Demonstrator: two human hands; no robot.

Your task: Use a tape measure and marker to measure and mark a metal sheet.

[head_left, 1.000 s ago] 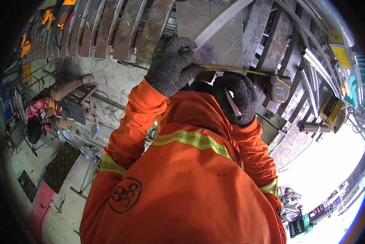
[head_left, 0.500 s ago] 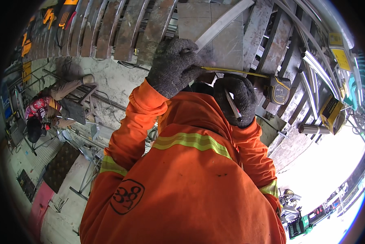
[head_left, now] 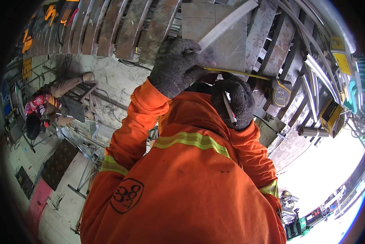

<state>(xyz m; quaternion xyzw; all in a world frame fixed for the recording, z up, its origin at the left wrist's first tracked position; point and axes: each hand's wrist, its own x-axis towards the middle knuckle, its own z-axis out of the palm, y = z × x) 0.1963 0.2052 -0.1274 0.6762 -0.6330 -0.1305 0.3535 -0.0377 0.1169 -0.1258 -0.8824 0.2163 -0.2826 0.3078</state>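
Observation:
My left hand [head_left: 177, 67], in a dark knit glove, is closed around the near end of a flat grey metal bar [head_left: 227, 26]. The yellow blade [head_left: 247, 73] of a tape measure also runs into its fingers; the blade's tip is hidden. To the right, the tape measure's black-and-yellow case [head_left: 279, 93] rests at the edge of the slatted metal bench, untouched by either hand. My right hand [head_left: 240, 103], gloved alike, is curled with a slim white-and-dark marker [head_left: 229, 109] held in it, pointing down. Its fingertips are close under the blade and partly hidden.
Beneath the bar lies a grey square plate [head_left: 231, 49] on the bench slats [head_left: 125, 30]. Metal tubes [head_left: 320, 73] and a yellow-and-black box [head_left: 332, 116] are at right. Yellow-and-black power tools [head_left: 68, 12] sit far left. Another person [head_left: 40, 105] works at a low stand on the left.
My right hand has shifted slightly left and down with the marker, which now stands a little steeper. The left hand keeps its hold; the whole view has moved a little.

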